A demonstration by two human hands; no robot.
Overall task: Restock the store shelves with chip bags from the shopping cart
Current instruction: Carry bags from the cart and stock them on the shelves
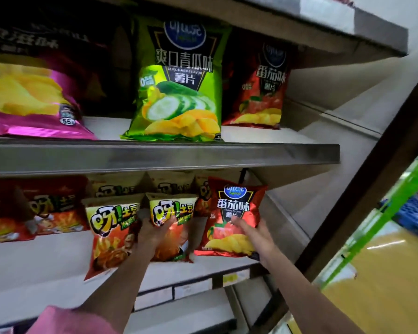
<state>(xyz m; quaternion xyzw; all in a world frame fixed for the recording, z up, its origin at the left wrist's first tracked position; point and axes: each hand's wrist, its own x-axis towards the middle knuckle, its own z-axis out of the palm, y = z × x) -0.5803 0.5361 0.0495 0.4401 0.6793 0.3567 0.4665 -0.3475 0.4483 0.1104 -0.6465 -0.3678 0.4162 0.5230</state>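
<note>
On the lower shelf (46, 268) my right hand (256, 233) grips a red tomato chip bag (234, 208) from its right side, thumb across the front; the bag stands upright at the shelf's right end. My left hand (155, 231) holds a yellow-and-red fries bag (171, 220) just left of it, fingers curled over its front. Another fries bag (109, 235) leans beside my left forearm. More fries bags stand behind, partly hidden.
The upper shelf (179, 154) carries a green cucumber bag (179, 80), a red tomato bag (261, 88) and a pink bag (34, 100). Red bags (46, 208) fill the lower left. The shelf's side frame (362, 196) is close on the right, with a green bar (384, 218) beyond.
</note>
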